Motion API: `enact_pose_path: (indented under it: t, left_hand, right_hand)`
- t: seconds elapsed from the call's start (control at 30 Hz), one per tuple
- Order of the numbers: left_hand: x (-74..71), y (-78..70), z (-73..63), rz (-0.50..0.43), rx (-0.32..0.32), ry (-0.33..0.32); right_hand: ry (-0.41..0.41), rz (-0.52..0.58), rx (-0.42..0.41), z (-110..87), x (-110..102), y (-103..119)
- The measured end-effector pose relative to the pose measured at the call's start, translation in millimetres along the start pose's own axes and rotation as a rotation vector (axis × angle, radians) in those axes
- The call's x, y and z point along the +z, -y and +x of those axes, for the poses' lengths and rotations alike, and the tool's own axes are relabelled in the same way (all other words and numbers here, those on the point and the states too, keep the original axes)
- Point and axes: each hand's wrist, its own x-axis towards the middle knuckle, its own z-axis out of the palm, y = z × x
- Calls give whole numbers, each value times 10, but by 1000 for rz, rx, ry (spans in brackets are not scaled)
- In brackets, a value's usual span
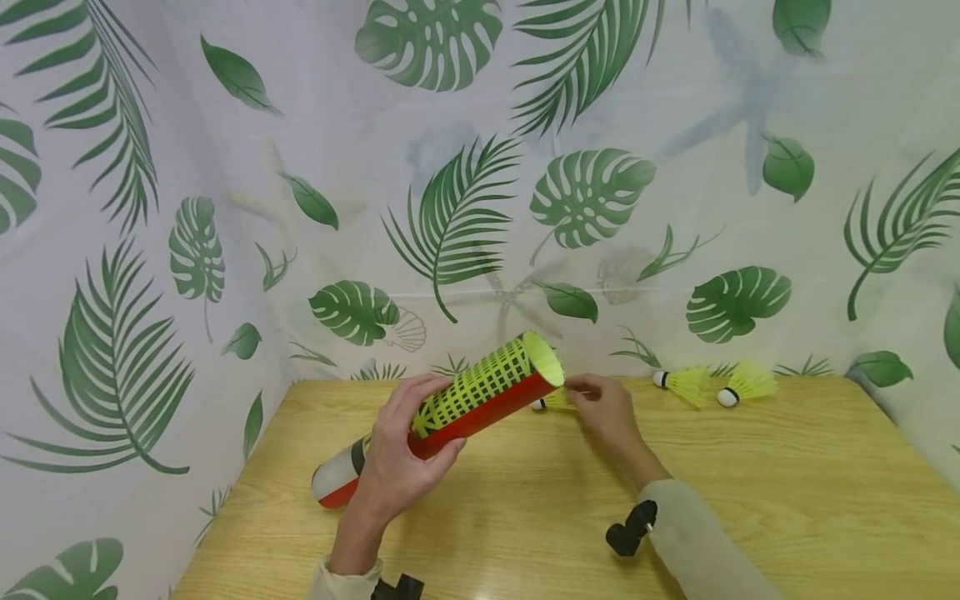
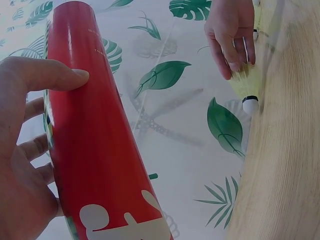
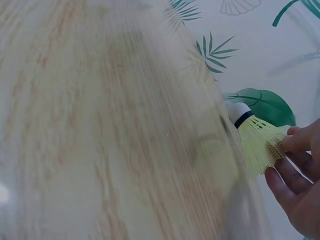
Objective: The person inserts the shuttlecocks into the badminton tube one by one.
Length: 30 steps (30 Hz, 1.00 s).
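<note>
My left hand (image 1: 405, 454) grips a long shuttlecock tube (image 1: 491, 408), red with a yellow-green checked band and a pale lower end. The tube is tilted, its round mouth up and to the right; yellow-green shows inside the mouth, and how much it contains is hidden. In the left wrist view, the thumb lies along the red side of the tube (image 2: 95, 130). Behind the mouth, my right hand (image 1: 607, 412) pinches a yellow shuttlecock (image 3: 259, 142) by its skirt rim. Its white cork with a dark band points away from the fingers, to the left in the head view.
Two more yellow shuttlecocks, one nearer (image 1: 684, 385) and one farther right (image 1: 748, 383), lie at the back edge of the wooden table (image 1: 787, 483). A leaf-printed cloth (image 1: 480, 208) hangs behind the table and along its left side.
</note>
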Motion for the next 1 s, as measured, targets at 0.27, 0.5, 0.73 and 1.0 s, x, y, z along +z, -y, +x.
enact_pose_path:
  t: [0.27, 0.5, 0.73, 1.0]
  left_hand:
    - [9, -1, 1, -1, -1, 1]
    - [15, 6, 7, -5, 3, 2]
    - [5, 2, 7, 6, 8, 1]
    - [8, 8, 5, 10, 3, 4]
  right_hand:
    - [-34, 7, -36, -85, -153, 88]
    - [-94, 42, -137, -168, -309, 221]
    - [-156, 86, -219, -264, -479, 339]
    - [-199, 179, -230, -387, -624, 438]
